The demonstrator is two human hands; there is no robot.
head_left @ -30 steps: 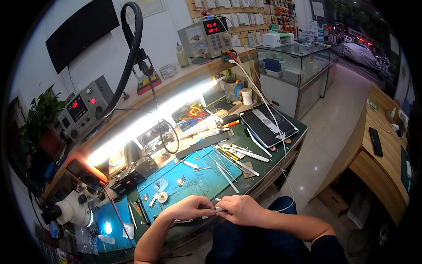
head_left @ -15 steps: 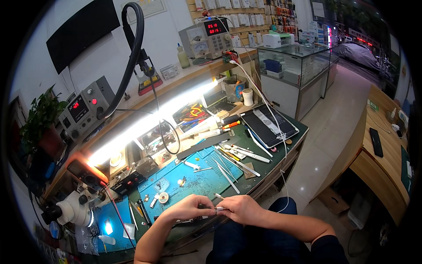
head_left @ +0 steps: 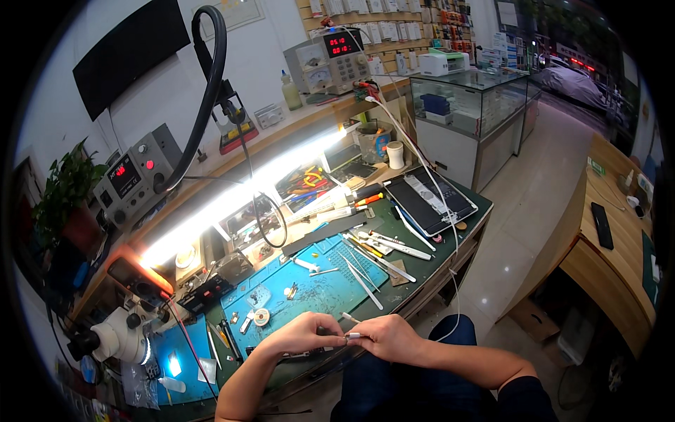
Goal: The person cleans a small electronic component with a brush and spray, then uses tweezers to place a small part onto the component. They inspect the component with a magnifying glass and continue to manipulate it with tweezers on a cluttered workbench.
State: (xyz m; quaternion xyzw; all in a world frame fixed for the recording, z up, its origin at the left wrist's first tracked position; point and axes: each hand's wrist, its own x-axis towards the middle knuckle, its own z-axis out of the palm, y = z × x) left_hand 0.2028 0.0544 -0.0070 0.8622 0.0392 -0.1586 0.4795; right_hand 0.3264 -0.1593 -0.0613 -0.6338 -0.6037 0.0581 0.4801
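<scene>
Both my hands meet at the near edge of the workbench, above my lap. My right hand is closed on a white cable plug, its tip pointing left toward my other hand. A pale stub sticks out above the right-hand fingers. My left hand is closed in a pinch at the plug's tip; what it holds there is too small and covered to name. A thin white cable hangs over the bench's right side and runs down toward my right hand. Beneath my left hand, a dark object is partly hidden.
A blue work mat bears small parts, a solder spool and tweezers. Farther right lies an opened tablet. A microscope and a multimeter stand left. A black flexible arm arches over the bench.
My right hand has shifted very slightly, and more of the white plug shows between the hands. My left hand stays nearly in place.
</scene>
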